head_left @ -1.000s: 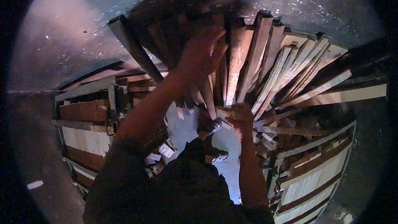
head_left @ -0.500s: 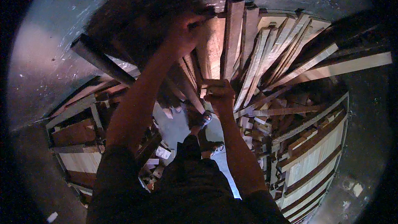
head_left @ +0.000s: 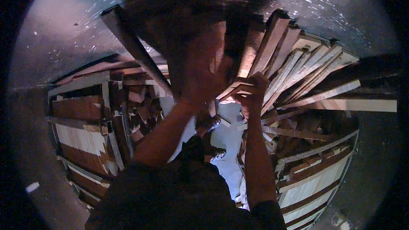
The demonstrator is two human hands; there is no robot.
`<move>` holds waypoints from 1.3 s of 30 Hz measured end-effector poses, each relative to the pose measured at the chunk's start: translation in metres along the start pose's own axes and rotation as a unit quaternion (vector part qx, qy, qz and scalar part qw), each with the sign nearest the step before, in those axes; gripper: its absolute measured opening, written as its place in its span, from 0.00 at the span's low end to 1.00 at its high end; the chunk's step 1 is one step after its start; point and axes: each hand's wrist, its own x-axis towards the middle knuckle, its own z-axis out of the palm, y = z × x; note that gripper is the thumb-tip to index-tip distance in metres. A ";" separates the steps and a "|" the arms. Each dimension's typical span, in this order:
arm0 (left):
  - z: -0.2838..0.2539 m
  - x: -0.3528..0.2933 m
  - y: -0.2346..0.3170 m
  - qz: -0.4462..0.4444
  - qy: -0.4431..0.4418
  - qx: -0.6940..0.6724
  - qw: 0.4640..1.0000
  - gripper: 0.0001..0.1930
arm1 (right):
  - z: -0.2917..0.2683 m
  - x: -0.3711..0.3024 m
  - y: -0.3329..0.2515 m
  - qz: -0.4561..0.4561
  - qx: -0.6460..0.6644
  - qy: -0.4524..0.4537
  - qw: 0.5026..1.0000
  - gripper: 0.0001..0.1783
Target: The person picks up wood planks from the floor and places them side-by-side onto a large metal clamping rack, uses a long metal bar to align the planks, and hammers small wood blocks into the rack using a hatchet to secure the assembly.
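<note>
My right hand [head_left: 254, 91] is closed around the end of a short wooden strip [head_left: 230, 90], left of the leaning planks. My left hand [head_left: 208, 81] is dark and smeared beside a tall upright board [head_left: 219, 44] with one lit edge. Its fingers do not show clearly, so whether it grips that board is hidden. Right of the board, thick wooden battens [head_left: 272, 42] lean in a row, with thinner pale planks [head_left: 315, 70] fanned out further right.
Slatted wooden crates holding offcuts stand at left [head_left: 81, 134] and right [head_left: 317, 187]. A dark post [head_left: 136, 49] leans at the upper left. My feet [head_left: 218, 153] are on the pale floor [head_left: 228, 134] between the crates. A scuffed wall [head_left: 324, 0] rises behind the planks.
My left hand has come down and to the right from high on the boards. My right hand has shifted right with the strip. The leaning planks now appear further right in view.
</note>
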 end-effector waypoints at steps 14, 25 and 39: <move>-0.075 0.083 -0.079 0.098 0.017 0.255 0.962 0.16 | 0.020 0.060 -0.006 -0.114 -0.255 0.084 0.957 0.37; -0.168 0.067 -0.027 0.089 0.089 0.069 0.990 0.10 | 0.130 0.130 -0.126 -0.345 -0.182 -0.237 0.890 0.40; -0.261 -0.002 -0.057 -0.021 0.082 -0.007 0.996 0.30 | 0.066 0.139 -0.070 -0.260 -0.141 -0.180 0.938 0.30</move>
